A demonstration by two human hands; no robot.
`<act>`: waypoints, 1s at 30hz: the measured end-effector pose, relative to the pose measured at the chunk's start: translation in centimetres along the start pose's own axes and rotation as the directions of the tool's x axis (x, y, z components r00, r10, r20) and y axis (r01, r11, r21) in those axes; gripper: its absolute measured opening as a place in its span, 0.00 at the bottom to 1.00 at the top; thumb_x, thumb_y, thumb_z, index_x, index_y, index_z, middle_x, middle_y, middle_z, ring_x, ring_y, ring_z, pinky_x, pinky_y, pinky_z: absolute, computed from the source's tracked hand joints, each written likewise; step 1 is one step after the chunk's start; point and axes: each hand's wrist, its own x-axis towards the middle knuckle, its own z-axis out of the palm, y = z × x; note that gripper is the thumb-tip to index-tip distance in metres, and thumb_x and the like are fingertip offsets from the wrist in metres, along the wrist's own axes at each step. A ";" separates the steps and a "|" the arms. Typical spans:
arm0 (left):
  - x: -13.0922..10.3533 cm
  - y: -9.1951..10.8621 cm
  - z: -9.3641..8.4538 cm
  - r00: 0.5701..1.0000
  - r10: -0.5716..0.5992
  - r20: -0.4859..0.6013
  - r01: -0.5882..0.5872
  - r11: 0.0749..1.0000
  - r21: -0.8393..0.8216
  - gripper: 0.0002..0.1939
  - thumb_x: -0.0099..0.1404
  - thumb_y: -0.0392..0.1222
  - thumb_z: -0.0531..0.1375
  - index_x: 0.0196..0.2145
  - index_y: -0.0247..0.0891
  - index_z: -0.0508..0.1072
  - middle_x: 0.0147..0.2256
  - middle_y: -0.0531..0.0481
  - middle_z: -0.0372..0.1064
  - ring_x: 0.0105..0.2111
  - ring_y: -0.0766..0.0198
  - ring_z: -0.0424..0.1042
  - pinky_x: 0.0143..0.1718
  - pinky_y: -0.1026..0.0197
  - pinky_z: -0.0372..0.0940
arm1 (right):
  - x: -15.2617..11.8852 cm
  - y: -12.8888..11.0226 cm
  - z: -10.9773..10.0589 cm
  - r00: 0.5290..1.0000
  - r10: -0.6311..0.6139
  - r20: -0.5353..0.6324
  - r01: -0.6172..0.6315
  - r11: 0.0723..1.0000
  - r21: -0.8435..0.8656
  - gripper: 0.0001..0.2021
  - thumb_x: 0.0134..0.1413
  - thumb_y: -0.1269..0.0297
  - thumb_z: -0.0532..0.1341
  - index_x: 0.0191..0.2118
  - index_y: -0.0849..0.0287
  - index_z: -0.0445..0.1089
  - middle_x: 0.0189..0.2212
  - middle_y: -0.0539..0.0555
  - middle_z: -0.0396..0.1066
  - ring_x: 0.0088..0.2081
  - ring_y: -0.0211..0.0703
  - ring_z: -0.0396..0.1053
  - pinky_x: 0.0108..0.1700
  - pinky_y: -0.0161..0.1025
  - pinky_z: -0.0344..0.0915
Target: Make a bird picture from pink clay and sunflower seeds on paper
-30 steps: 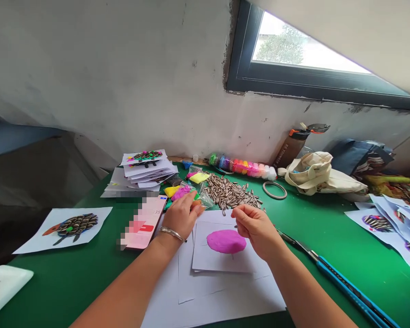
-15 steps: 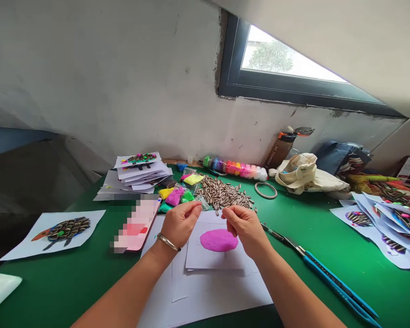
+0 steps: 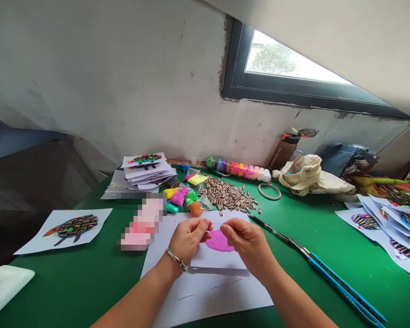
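My left hand [image 3: 190, 237] is closed in a pinch above the left edge of a flat magenta clay oval [image 3: 219, 242]. From the other side my right hand [image 3: 248, 241] hovers over the oval's right part, thumb and fingers pressed together. Whatever either pinch holds is too small or hidden. The clay oval lies on a small white card [image 3: 222, 263], partly covered by both hands. Beneath the card are larger white sheets [image 3: 205, 305]. A pile of striped sunflower seeds [image 3: 227, 193] lies just beyond my fingers.
Bags of coloured clay [image 3: 179, 196] sit left of the seeds. A blue-handled craft knife [image 3: 345, 284] and a black pen [image 3: 269, 228] lie at right. Finished seed pictures [image 3: 77, 230] lie at left, with stacks of others [image 3: 145, 175] behind. A tape ring [image 3: 269, 191] is farther back.
Both hands have moved slightly down and nearer the clay oval, the right hand now covering more of it. The view has shifted a little, showing an orange clay bag behind my left hand.
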 end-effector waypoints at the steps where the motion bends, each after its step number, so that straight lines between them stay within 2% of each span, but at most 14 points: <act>1: 0.1 0.0 -0.1 1.000 -0.013 0.005 0.013 1.000 -0.021 0.28 0.49 0.64 0.65 0.31 0.33 0.77 0.30 0.46 0.74 0.28 0.61 0.74 0.31 0.62 0.69 | -0.3 0.3 0.2 1.000 -0.004 -0.021 0.004 1.000 -0.031 0.13 0.56 0.57 0.59 0.27 0.59 0.72 0.21 0.50 0.68 0.25 0.37 0.65 0.26 0.33 0.61; 3: 0.3 0.1 -0.3 0.999 -0.038 0.016 0.038 0.997 -0.059 0.29 0.46 0.65 0.66 0.30 0.33 0.77 0.30 0.46 0.74 0.28 0.61 0.74 0.31 0.62 0.69 | -0.5 1.1 0.5 0.999 -0.015 -0.039 0.014 1.000 -0.028 0.10 0.55 0.58 0.60 0.34 0.58 0.73 0.25 0.52 0.72 0.27 0.38 0.67 0.28 0.34 0.63; 6: 0.4 0.0 -0.4 0.997 -0.080 0.023 0.082 0.992 -0.100 0.30 0.44 0.66 0.67 0.30 0.33 0.77 0.29 0.47 0.74 0.27 0.62 0.74 0.31 0.62 0.69 | -0.4 2.1 0.9 0.999 -0.046 0.005 0.046 0.999 -0.001 0.11 0.56 0.61 0.59 0.44 0.57 0.71 0.31 0.52 0.74 0.30 0.40 0.70 0.33 0.36 0.67; 11: 0.0 -0.4 -0.1 0.985 -0.156 0.080 0.167 0.972 -0.164 0.28 0.46 0.64 0.68 0.30 0.33 0.77 0.27 0.48 0.73 0.28 0.63 0.73 0.33 0.61 0.69 | -0.2 2.4 0.9 0.972 -0.233 0.033 0.236 0.961 -0.147 0.07 0.59 0.66 0.57 0.38 0.55 0.74 0.32 0.53 0.72 0.32 0.40 0.69 0.34 0.36 0.66; 13: -0.3 -0.4 0.1 0.968 -0.184 0.169 0.213 0.962 -0.173 0.27 0.49 0.63 0.67 0.32 0.33 0.77 0.28 0.47 0.73 0.29 0.63 0.73 0.33 0.62 0.68 | -0.3 2.2 0.9 0.952 -0.307 -0.001 0.301 0.934 -0.192 0.07 0.58 0.66 0.58 0.38 0.54 0.75 0.33 0.54 0.69 0.34 0.40 0.68 0.35 0.36 0.66; 16: -0.6 -0.3 0.3 0.930 -0.205 0.304 0.262 0.952 -0.159 0.25 0.54 0.61 0.66 0.34 0.32 0.78 0.30 0.45 0.74 0.31 0.63 0.73 0.33 0.64 0.67 | -0.5 1.9 1.2 0.937 -0.347 -0.048 0.328 0.917 -0.229 0.08 0.58 0.67 0.58 0.37 0.54 0.76 0.34 0.55 0.65 0.35 0.41 0.67 0.35 0.37 0.67; 20: -0.6 -0.3 0.3 0.921 -0.226 0.319 0.290 0.942 -0.170 0.22 0.52 0.56 0.69 0.34 0.32 0.78 0.28 0.48 0.72 0.30 0.65 0.72 0.33 0.65 0.65 | -0.5 1.9 1.4 0.940 -0.336 -0.057 0.319 0.926 -0.201 0.09 0.56 0.70 0.58 0.38 0.55 0.76 0.36 0.56 0.66 0.38 0.43 0.67 0.38 0.40 0.68; 25: -0.5 -0.2 0.2 0.930 -0.234 0.285 0.299 0.930 -0.212 0.20 0.47 0.52 0.72 0.31 0.33 0.78 0.25 0.50 0.71 0.26 0.67 0.70 0.30 0.65 0.64 | -0.3 1.4 0.6 0.976 -0.219 0.002 0.219 0.975 -0.041 0.13 0.53 0.71 0.61 0.44 0.53 0.73 0.40 0.54 0.68 0.42 0.43 0.68 0.44 0.41 0.67; 30: -0.5 0.1 0.2 0.943 -0.206 0.259 0.259 0.948 -0.187 0.19 0.48 0.51 0.72 0.30 0.33 0.79 0.24 0.49 0.73 0.25 0.67 0.70 0.30 0.65 0.64 | -0.3 1.2 0.3 0.986 -0.167 0.011 0.167 0.985 0.053 0.07 0.54 0.68 0.62 0.39 0.53 0.75 0.37 0.53 0.71 0.40 0.42 0.69 0.43 0.40 0.67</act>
